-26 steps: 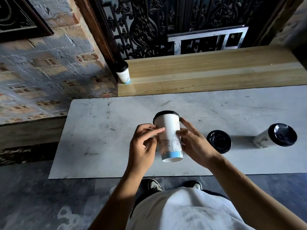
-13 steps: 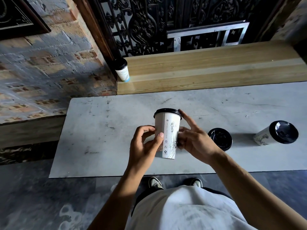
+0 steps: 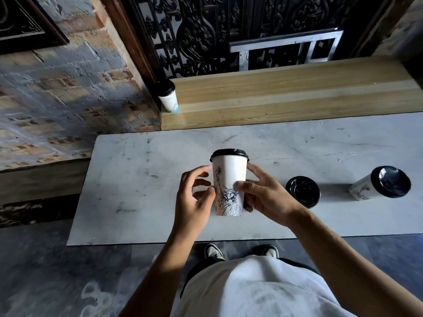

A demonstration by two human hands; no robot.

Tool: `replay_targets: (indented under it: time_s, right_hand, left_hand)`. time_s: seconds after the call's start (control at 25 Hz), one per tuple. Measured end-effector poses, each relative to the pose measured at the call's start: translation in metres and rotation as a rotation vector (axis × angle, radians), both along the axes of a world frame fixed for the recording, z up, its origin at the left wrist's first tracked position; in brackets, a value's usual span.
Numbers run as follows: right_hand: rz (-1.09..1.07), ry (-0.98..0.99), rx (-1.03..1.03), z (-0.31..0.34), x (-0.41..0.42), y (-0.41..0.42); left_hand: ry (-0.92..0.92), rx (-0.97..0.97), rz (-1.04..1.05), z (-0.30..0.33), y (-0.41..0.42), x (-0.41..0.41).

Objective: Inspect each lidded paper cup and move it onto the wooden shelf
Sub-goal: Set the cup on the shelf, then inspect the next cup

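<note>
Turned since a second ago: held cup (image 3: 229, 179) now upright, Statue of Liberty print facing the camera, blue base band out of sight. Clasped on its right side by right hand (image 3: 266, 197), thumb across the print; left hand (image 3: 194, 200) loosely curled at the left side, thumb tip touching the wall, other fingers apart from it. Held above grey table (image 3: 137, 191). To the right on the table: second cup (image 3: 302, 195), only its black lid visible; farther right, third cup (image 3: 380, 185), tilted by wide-angle view. On wooden shelf (image 3: 286, 94), one cup (image 3: 168, 96) at the far left end; rest of shelf bare, right end cut off.
</note>
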State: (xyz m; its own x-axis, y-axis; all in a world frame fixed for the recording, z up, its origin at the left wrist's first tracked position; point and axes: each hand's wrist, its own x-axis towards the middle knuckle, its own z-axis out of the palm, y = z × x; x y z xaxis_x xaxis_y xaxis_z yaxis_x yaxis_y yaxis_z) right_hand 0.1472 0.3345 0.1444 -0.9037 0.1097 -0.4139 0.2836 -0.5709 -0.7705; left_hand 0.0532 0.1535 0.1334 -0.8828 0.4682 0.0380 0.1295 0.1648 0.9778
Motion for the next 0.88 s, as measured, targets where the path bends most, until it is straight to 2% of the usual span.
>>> replay_targets:
  time_s: [0.12, 0.2, 0.44, 0.56, 0.72, 0.88]
  right_hand:
    - [-0.019, 0.006, -0.051, -0.004, -0.001, 0.002]
    - [-0.008, 0.007, 0.003, -0.006, -0.001, 0.004]
    - [-0.013, -0.020, 0.219, -0.006, -0.001, 0.008]
    - [0.024, 0.032, 0.289, -0.003, -0.004, 0.006]
    - [-0.034, 0.014, 0.123, -0.004, -0.008, 0.005]
    - [-0.036, 0.022, 0.163, -0.008, -0.013, 0.001]
  left_hand:
    - [0.193, -0.068, -0.064, 0.000, 0.001, -0.004]
    - [0.189, -0.061, -0.080, 0.001, 0.003, -0.002]
    - [-0.187, 0.057, -0.016, 0.006, 0.000, 0.004]
    - [-0.248, 0.119, -0.048, 0.008, 0.000, 0.006]
    - [-0.282, 0.153, -0.019, 0.006, -0.004, 0.003]
    - [-0.319, 0.141, 0.007, 0.000, -0.007, -0.003]
